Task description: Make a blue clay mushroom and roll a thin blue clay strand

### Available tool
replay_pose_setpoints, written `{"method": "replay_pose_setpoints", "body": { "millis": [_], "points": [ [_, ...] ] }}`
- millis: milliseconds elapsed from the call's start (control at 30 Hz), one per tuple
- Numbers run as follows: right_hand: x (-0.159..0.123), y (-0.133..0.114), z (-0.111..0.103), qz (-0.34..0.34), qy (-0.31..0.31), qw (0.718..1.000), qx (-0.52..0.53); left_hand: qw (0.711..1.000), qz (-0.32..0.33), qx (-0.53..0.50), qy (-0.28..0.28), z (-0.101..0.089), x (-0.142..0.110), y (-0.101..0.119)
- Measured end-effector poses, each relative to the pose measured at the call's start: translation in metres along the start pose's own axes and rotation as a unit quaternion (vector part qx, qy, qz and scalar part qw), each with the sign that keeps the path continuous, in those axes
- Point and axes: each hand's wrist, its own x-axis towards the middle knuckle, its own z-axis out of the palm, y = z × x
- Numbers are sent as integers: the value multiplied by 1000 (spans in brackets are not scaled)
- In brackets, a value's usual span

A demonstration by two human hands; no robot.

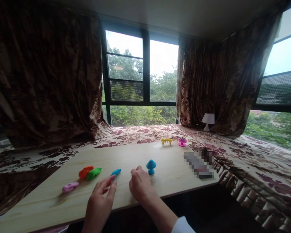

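Observation:
My left hand (100, 198) is over the front of the table, its thumb and fingertips closed at the near end of a small blue clay piece (116, 172). To its right, my right hand (141, 183) is curled with the fingers pressed together. Whatever it may hold is hidden behind the fingers. A blue clay mushroom (151, 166) stands upright just right of that hand, apart from it. Left of my hands lie an orange clay shape (85, 172), a green one (94, 174) against it, and a pink one (70, 187) nearer the front.
The pale wooden table (126, 152) has rounded corners. Toward its far edge stand a yellow animal-like figure (166, 142) and a magenta stand-like piece (182, 141). A blurred-out grey object (198, 165) lies at the right. Beyond are a white lamp (208, 120), curtains and windows.

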Motion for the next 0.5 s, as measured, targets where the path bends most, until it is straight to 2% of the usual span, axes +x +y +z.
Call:
{"method": "replay_pose_setpoints", "body": {
  "millis": [67,100,133,167,200,267,500],
  "points": [
    [-18,-4,-11,-21,38,997,62,996,-51,-65,-44,5,-19,14],
    [-26,-6,-17,-33,54,994,92,967,-145,-192,-85,8,-28,22],
    [-33,-7,-21,-38,67,990,118,916,-217,-317,-115,11,-35,31],
    [-38,-8,-25,-40,80,986,140,854,-272,-420,-146,14,-41,38],
    [-43,-8,-27,-39,91,982,160,834,-284,-447,-155,16,-46,44],
    [-48,-6,-29,-32,110,975,192,813,-299,-472,-163,18,-50,51],
    [-59,-6,-19,-34,143,956,255,802,-307,-490,-152,14,-57,53]
  ]
}}
